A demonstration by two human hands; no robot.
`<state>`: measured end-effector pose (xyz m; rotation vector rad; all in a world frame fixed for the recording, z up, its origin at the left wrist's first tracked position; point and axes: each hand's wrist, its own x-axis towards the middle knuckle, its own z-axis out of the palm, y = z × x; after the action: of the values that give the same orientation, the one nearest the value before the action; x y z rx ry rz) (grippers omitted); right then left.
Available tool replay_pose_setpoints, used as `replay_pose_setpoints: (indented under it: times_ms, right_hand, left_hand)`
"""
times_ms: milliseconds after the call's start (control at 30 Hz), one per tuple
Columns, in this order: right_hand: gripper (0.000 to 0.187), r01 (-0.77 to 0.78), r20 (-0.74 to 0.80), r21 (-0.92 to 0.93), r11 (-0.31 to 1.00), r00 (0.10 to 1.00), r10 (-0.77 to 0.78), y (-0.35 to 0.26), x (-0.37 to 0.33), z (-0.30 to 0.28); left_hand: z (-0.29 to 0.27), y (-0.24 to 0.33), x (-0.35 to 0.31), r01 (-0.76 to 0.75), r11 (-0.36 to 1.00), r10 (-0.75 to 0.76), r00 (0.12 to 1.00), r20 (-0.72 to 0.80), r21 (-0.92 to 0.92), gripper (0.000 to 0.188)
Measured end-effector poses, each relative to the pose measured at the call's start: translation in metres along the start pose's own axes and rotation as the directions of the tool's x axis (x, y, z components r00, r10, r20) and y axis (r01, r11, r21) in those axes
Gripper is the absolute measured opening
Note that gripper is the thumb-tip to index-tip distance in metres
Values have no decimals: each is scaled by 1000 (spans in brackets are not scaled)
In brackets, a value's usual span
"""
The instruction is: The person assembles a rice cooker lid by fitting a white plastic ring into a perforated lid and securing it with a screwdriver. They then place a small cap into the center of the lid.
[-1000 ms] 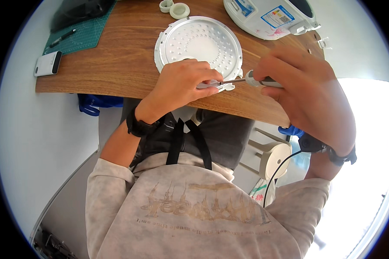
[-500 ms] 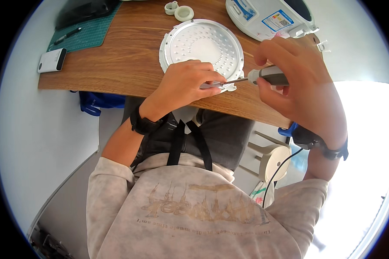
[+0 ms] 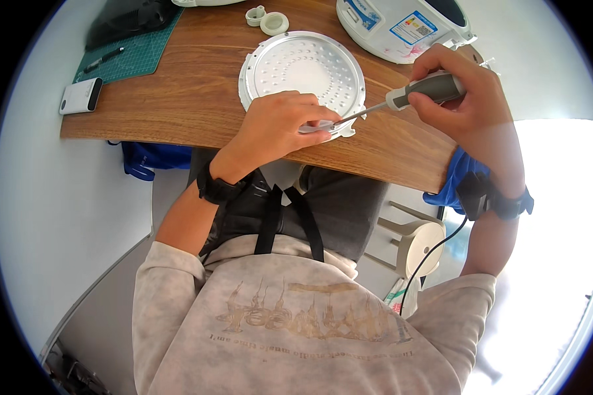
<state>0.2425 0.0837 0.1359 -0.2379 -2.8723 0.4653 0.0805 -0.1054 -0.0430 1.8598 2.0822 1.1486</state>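
Note:
A round white lid plate (image 3: 302,74) with a dimpled metal face lies near the table's front edge. My left hand (image 3: 284,124) rests on its near side, fingers pinched close around the rim at the screwdriver's tip; what they grip there is partly hidden. In my right hand (image 3: 464,99) is a screwdriver (image 3: 429,90) with a grey and white handle, held between thumb and fingers. Its thin shaft slants down to the left and meets the plate's near right rim beside my left fingertips.
A white appliance body (image 3: 402,31) stands at the back right. Two small pale round parts (image 3: 274,24) sit behind the plate. On the left are a green cutting mat (image 3: 135,56) with a pen (image 3: 103,60), and a white power bank (image 3: 80,96). A stool (image 3: 422,249) stands below the table.
My right hand has lifted slightly and shifted right, so the screwdriver slants more steeply and more of its shaft shows. My left hand stays at the rim.

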Motion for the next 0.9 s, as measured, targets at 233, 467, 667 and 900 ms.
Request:
replay_pose_setpoints:
  times_ms: [233, 467, 667, 900]
  right_hand:
    - [18, 20, 127, 48, 999, 992, -26, 12, 11, 0]
    - [21, 51, 191, 25, 998, 980, -55, 16, 21, -9]
    - [21, 93, 182, 28, 995, 978, -97, 18, 22, -4]
    - [21, 70, 184, 36, 997, 980, -75, 21, 25, -4]
  left_hand:
    - [3, -3, 0, -54, 998, 54, 998, -40, 13, 18]
    - [1, 1, -1, -27, 1000, 27, 999, -34, 5, 19]
    - [2, -1, 0, -59, 997, 61, 998, -28, 58, 24]
    - [2, -1, 0, -61, 997, 63, 997, -36, 41, 24]
